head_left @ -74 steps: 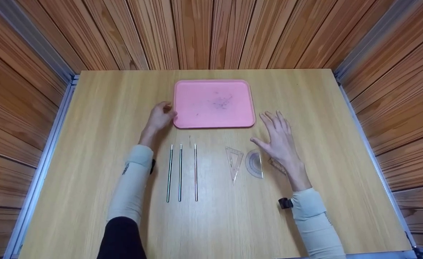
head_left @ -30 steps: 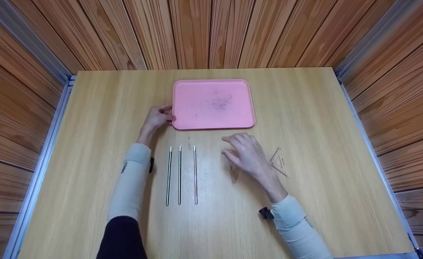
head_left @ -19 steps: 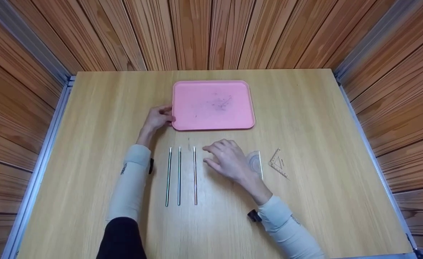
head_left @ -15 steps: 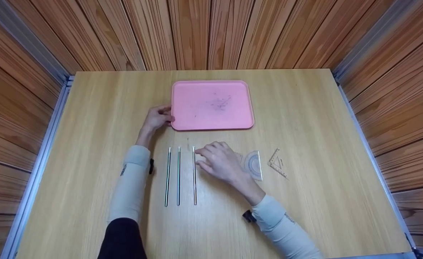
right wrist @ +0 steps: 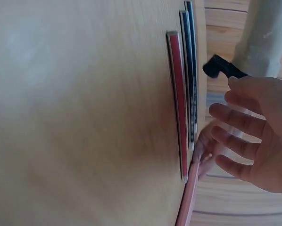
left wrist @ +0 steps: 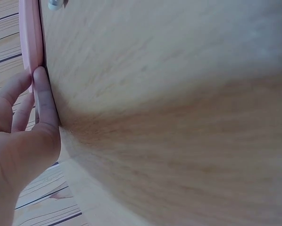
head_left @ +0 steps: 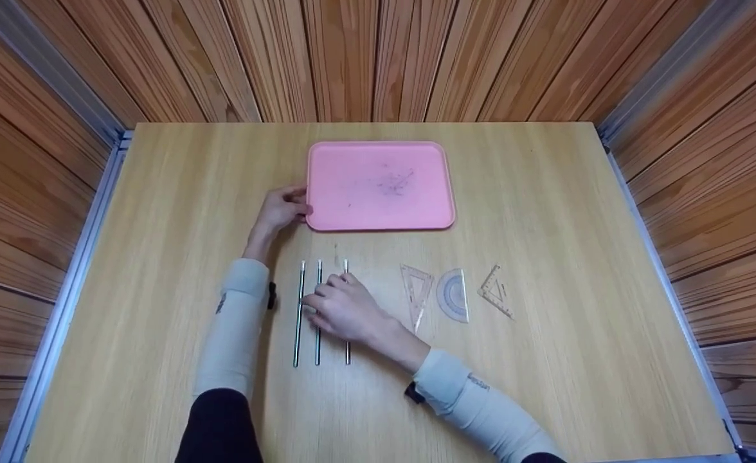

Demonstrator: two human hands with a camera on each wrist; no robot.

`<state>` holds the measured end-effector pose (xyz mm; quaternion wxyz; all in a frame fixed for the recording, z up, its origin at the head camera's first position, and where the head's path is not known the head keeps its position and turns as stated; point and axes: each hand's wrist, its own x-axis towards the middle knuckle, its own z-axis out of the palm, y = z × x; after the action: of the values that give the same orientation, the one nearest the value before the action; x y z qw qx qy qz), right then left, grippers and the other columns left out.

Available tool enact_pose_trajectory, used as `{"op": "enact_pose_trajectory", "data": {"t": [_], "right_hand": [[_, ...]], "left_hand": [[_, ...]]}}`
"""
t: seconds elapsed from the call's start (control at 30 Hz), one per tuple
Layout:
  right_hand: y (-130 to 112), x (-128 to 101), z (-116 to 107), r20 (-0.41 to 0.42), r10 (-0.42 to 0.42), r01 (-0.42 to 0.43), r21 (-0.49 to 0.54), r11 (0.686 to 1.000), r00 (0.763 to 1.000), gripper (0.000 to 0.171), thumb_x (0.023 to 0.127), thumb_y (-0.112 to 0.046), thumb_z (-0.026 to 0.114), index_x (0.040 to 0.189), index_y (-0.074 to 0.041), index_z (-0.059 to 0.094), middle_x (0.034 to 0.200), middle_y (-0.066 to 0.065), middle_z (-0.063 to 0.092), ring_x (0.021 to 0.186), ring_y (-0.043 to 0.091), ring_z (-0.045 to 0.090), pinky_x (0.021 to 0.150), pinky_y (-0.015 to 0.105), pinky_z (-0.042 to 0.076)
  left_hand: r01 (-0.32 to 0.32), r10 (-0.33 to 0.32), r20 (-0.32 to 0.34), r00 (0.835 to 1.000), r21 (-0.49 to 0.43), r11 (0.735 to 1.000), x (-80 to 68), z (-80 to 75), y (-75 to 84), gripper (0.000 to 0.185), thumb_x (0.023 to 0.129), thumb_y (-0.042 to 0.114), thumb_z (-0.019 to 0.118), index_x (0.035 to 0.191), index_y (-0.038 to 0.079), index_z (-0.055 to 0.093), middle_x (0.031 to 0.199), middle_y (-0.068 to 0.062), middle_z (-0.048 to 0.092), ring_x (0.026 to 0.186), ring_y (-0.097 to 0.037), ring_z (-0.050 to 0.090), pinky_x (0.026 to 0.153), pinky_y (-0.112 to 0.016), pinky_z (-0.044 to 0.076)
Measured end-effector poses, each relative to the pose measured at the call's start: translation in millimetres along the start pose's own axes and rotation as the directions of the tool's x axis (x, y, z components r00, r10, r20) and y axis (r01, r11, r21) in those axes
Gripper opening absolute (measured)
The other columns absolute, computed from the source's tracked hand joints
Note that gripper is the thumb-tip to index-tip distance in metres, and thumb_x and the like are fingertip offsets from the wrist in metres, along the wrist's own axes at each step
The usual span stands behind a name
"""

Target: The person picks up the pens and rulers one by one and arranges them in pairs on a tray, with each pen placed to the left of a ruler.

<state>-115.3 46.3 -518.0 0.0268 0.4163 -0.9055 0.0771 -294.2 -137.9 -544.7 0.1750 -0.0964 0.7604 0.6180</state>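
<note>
Three slim rulers lie side by side on the wooden table, and my right hand hovers over them, fingers spread and relaxed, holding nothing; the wrist view shows them above the sticks, not wrapped round any. From the head view I cannot tell whether a fingertip touches the middle one. My left hand rests at the near left corner of the pink tray, thumb pressed flat against its rim, fingers straight. As I judge it, the step in hand is to lift one ruler: each lies flat and close to its neighbour, so I would slide a single stick sideways with one fingertip, then pinch it by its long edges near the middle to keep it level. The rulers look thin, hard and glossy, one with a red face and the others dark blue. The tray is smooth plastic with rounded corners, scuffed in its middle. To the right lie two clear set squares and a clear protractor, all flat, thin, and well apart from the hand.
</note>
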Motion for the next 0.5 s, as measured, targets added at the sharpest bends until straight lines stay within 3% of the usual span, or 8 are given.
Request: {"op": "enact_pose_trajectory", "data": {"t": [0.23,0.5], "right_hand": [[-13,14,11,0.033,-0.029,0.030,-0.025,0.999,0.999,0.028,0.098,-0.040,0.058,0.120,-0.030,0.071,0.105,-0.006,0.072,0.098,0.018,0.062,0.084,0.035,0.047],[-23,21,22,0.071,-0.013,0.018,-0.062,0.998,0.997,0.026,0.098,-0.043,0.056,0.102,-0.024,0.074,0.095,-0.003,0.071,0.090,0.018,0.061,0.075,0.034,0.043]], "left_hand": [[0.024,-0.024,-0.008,1.000,0.003,1.000,2.3,0.8,-1.6,0.058,0.089,0.000,0.068,0.144,0.012,0.053,0.118,-0.014,0.061,0.090,-0.021,0.063,0.076,-0.028,0.059],[0.021,-0.021,-0.004,1.000,0.006,1.000,3.1,-0.3,0.3,0.058,0.090,0.001,0.067,0.144,0.013,0.052,0.117,-0.012,0.060,0.092,-0.021,0.062,0.078,-0.029,0.058]]}}
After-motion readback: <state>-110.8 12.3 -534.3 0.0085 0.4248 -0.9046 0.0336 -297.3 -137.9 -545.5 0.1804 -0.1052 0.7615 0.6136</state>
